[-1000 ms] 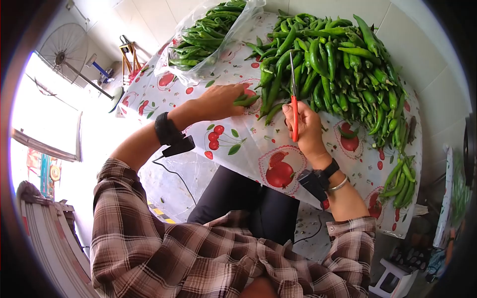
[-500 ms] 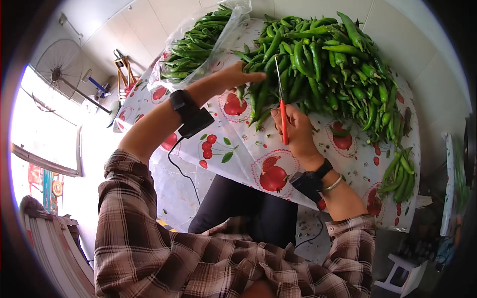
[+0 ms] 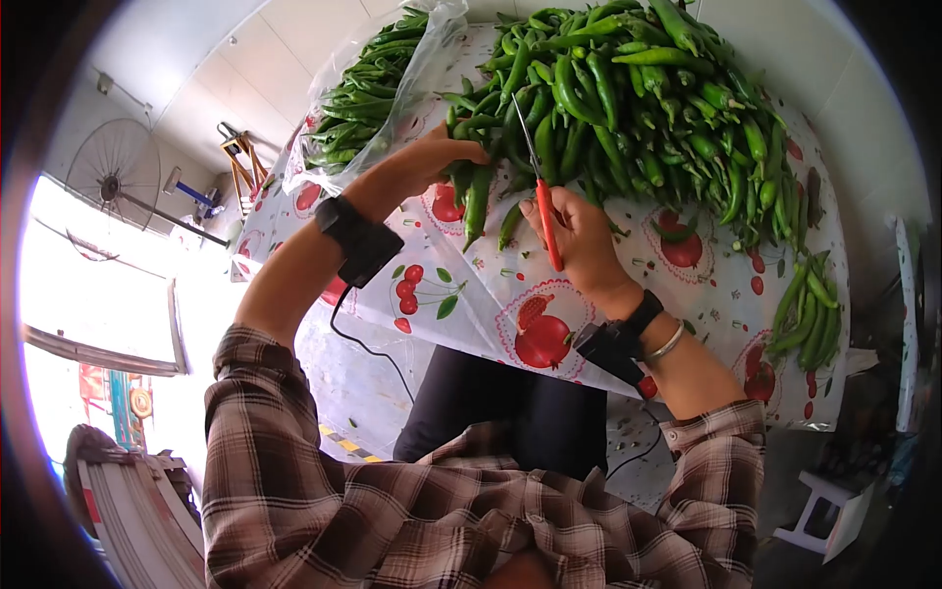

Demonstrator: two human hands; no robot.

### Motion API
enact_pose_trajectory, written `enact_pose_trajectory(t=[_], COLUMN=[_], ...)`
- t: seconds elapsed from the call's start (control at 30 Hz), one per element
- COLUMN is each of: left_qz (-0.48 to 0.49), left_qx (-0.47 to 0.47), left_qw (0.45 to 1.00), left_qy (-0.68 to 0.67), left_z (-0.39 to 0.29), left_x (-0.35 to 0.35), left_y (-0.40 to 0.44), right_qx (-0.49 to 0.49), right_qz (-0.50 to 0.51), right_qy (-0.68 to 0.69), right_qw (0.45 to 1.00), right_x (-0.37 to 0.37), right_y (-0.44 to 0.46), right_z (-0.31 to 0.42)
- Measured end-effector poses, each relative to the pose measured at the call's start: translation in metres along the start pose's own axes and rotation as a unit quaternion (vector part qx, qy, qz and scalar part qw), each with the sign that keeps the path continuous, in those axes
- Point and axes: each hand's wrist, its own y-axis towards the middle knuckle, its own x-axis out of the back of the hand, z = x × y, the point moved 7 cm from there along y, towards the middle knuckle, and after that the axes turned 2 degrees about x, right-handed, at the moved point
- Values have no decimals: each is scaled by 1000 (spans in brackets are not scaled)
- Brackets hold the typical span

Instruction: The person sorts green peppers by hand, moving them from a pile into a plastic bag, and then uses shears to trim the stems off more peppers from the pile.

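Observation:
My left hand (image 3: 434, 162) is closed around a few green chili peppers (image 3: 476, 204), which hang below its fingers; part of the grip is hidden. My right hand (image 3: 587, 243) holds a pair of scissors (image 3: 546, 218) by the red handles. Their blades point up and away from me, looking closed, in front of a big pile of green chili peppers (image 3: 628, 123). A single pepper (image 3: 509, 226) lies between my two hands at the near edge of the pile.
A clear plastic bag (image 3: 302, 167) of green peppers stands at the back left. Another small group of peppers (image 3: 811, 319) lies at the right on the fruit-patterned tablecloth (image 3: 471, 324), among cut stem bits. A fan (image 3: 110, 187) stands at far left.
My left hand has closed on some peppers and drawn them left and toward me, off the pile's edge. The scissors remain in my right hand. The camera view has shifted slightly.

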Motion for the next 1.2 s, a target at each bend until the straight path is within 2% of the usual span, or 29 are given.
enact_pose_trajectory(t=[0.13, 0.2, 0.27, 0.4, 0.47, 0.5, 0.53, 0.6, 0.67, 0.73, 0.77, 0.9, 0.93, 1.0, 1.07, 1.13, 1.2], left_qz=[-64, 22, 15, -10, -48, -126, -135, -249, -258, -305, -340, -378, -377, -502, -502, -626, -611], left_qx=[-6, -47, -30, -84, -119, -200, -205, -223, -228, -198, -188, -230, -233, -203, -215, -144, -151], left_qw=[997, 992, 986, 971, 969, 967, 965, 937, 931, 897, 882, 839, 837, 786, 789, 733, 738], left_qy=[37, -118, -162, -223, -209, -93, -93, -101, -121, -250, -266, -317, -320, -299, -282, -224, -242], left_z=[-3, -1, -2, -24, -34, -44, -46, -52, -57, -51, -50, -51, -54, -48, -46, -41, -41], left_x=[19, 26, 32, 37, 56, 71, 83, 112, 139, 177, 190, 243, 247, 261, 275, 266, 257], left_y=[-29, -22, -23, -40, -48, -52, -55, -66, -65, -56, -56, -28, -20, -16, 1, -10, -6], right_qx=[17, 25, 34, 19, 4, 5, 11, 5, 7, -26, -22, -37, -50, -49, -60, -66, -70], right_qz=[-2, -2, 0, 7, -1, 4, 13, 8, 17, -10, -9, -2, 1, 2, 7, 5, 5], right_qy=[-43, -46, -25, -15, -17, -43, -43, -52, -56, -23, -25, 10, 27, 15, 33, 30, 35], right_qw=[999, 999, 999, 1000, 1000, 999, 999, 999, 998, 999, 999, 999, 998, 999, 998, 997, 997], right_x=[1, 0, 0, -2, 0, 1, -1, 1, 0, 0, 0, -2, -3, -3, -3, -3, -4], right_y=[-1, 0, 0, 0, 1, 2, 3, 3, 3, 1, 0, -1, -2, -1, -1, -2, -2], right_z=[6, 6, 5, 4, -6, -7, -7, -10, -10, -7, -6, -3, -4, -5, -8, -8, -8])
